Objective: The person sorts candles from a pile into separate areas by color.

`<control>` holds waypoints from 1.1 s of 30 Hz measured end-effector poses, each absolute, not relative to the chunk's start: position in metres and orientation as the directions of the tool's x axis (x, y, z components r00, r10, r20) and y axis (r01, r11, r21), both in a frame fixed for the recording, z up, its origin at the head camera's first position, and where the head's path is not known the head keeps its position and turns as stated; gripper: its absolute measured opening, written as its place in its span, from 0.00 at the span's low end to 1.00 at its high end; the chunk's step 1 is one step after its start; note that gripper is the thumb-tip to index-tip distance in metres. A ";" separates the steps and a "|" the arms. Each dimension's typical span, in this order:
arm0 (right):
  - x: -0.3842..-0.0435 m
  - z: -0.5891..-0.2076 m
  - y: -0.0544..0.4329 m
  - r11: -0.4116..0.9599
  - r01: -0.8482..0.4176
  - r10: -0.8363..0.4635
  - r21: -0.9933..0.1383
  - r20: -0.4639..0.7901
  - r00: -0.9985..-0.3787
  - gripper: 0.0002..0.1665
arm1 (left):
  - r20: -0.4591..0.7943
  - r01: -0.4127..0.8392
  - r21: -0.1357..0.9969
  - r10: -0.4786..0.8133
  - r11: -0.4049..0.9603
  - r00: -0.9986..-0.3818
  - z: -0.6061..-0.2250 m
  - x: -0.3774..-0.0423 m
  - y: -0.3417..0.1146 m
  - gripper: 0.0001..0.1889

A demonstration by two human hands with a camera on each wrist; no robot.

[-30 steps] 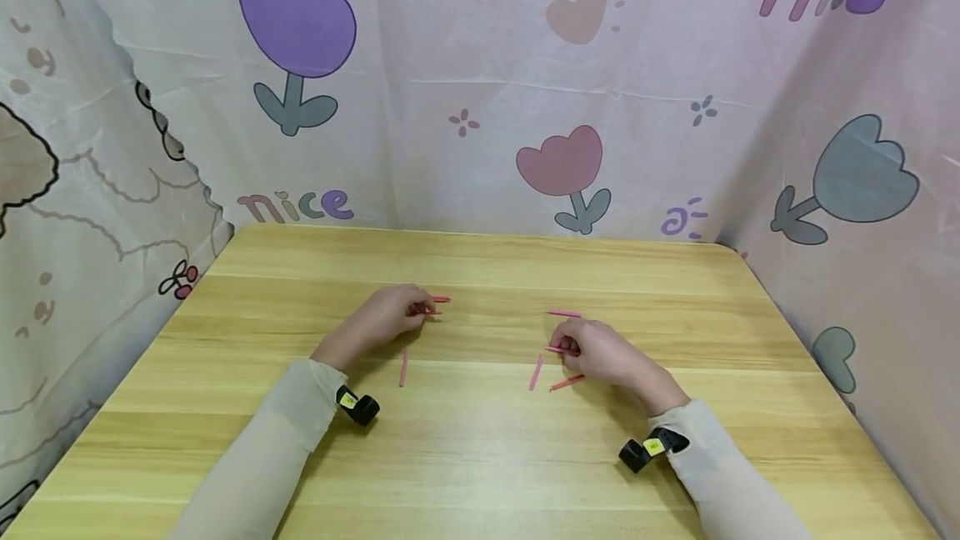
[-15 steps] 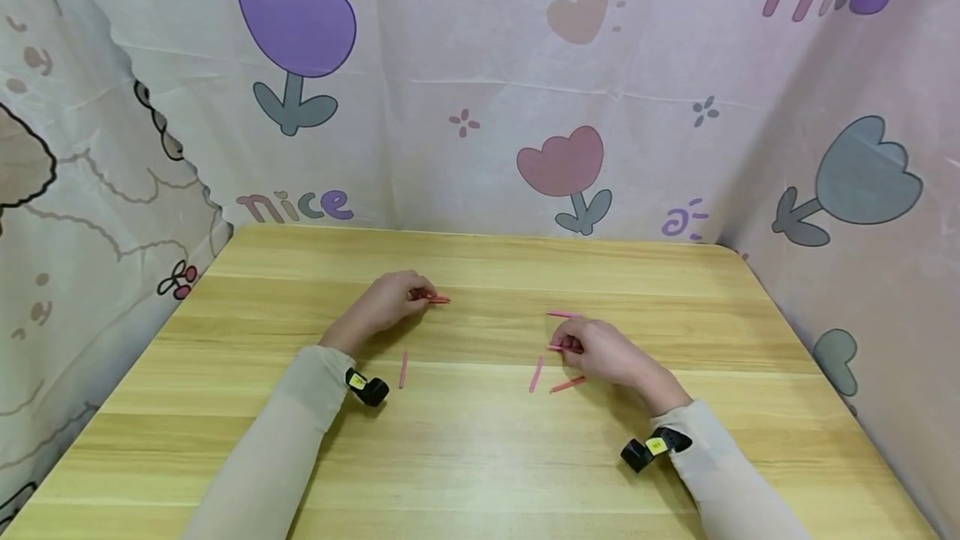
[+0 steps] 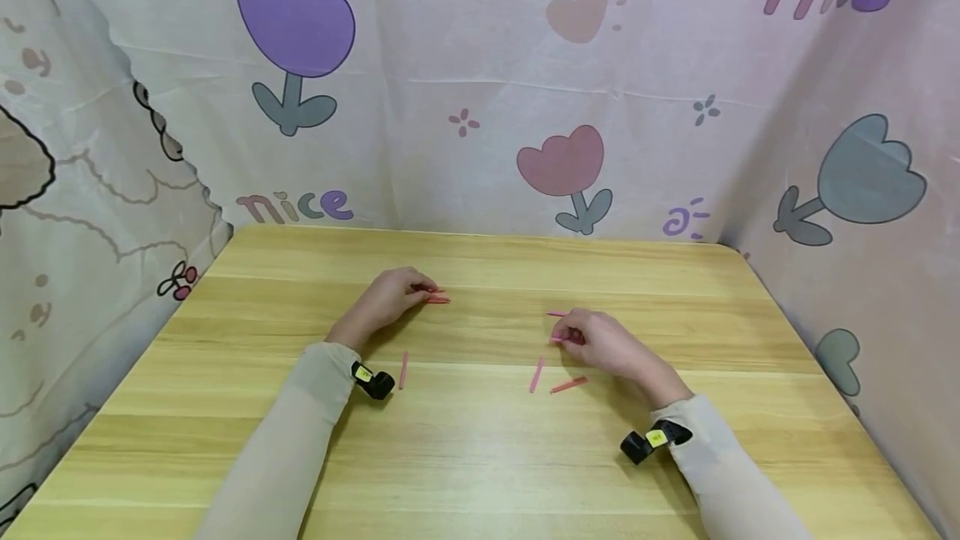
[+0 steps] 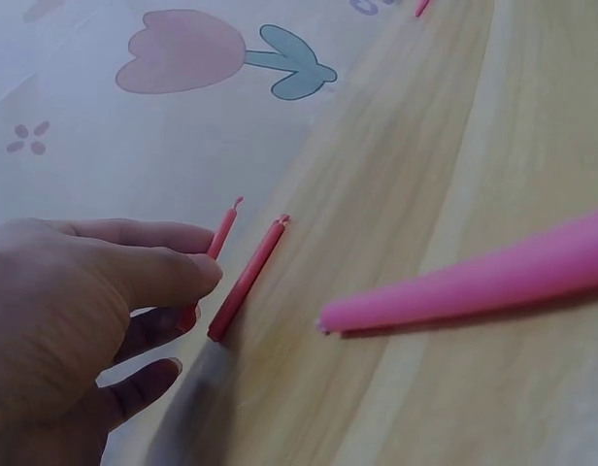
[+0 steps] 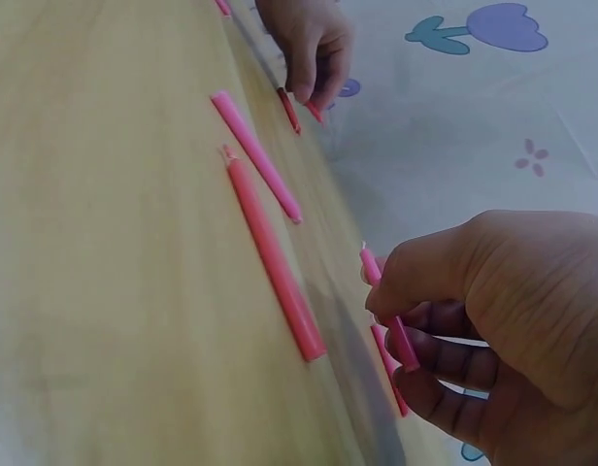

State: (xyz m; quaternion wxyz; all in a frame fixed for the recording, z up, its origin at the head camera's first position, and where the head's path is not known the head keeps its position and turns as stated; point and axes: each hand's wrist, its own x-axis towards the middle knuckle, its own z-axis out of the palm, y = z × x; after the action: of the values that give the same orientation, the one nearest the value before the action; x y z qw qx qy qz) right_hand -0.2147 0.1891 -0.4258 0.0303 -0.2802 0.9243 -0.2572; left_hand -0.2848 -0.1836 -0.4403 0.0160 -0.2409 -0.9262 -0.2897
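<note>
My left arm reaches forward and inward over the bench [image 3: 465, 448], and my left hand [image 3: 390, 298] pinches a red candle [image 4: 222, 233] between thumb and fingertips, just beside a second red candle [image 4: 248, 280] that lies on the wood. My right arm angles in from the other side; my right hand [image 3: 606, 344] grips a pink candle [image 5: 404, 345] between thumb and forefinger, the other fingers bent beneath. Just past that hand lies another pink candle [image 3: 556, 313], partly hidden by it, and nearer me are a loose pink candle [image 3: 536, 375] and a slanting salmon candle [image 3: 568, 385]. One more pink stick [image 3: 403, 370] rests near my left wrist. Both beige sleeves [image 3: 273, 440] carry a small black camera at the cuff. The bench has pale yellow, striped wood grain, and a light cloth [image 3: 450, 32] printed with tulips, hearts and "nice" hangs behind it and along both sides.
</note>
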 end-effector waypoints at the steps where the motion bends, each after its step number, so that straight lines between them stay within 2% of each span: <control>1: -0.215 -0.425 0.189 0.712 -0.497 -0.529 -0.496 0.088 -0.844 0.07 | 0.173 0.456 0.532 0.436 0.713 -0.883 -0.441 -0.285 -0.183 0.09; 9: -0.224 -0.416 0.195 0.711 -0.459 -0.475 -0.533 0.117 -0.872 0.07 | 0.228 0.503 0.517 0.455 0.693 -0.861 -0.449 -0.291 -0.184 0.09; 33: -0.255 -0.410 0.204 0.673 -0.379 -0.383 -0.634 0.140 -0.913 0.08 | 0.205 0.494 0.520 0.459 0.697 -0.864 -0.458 -0.290 -0.187 0.10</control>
State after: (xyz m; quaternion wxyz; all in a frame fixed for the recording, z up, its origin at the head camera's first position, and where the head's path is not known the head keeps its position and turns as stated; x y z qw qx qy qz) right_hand -0.2546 0.2036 -0.4104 0.0025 -0.2084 0.9147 -0.3462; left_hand -0.2903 -0.1865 -0.4578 0.0297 -0.2588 -0.9206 -0.2910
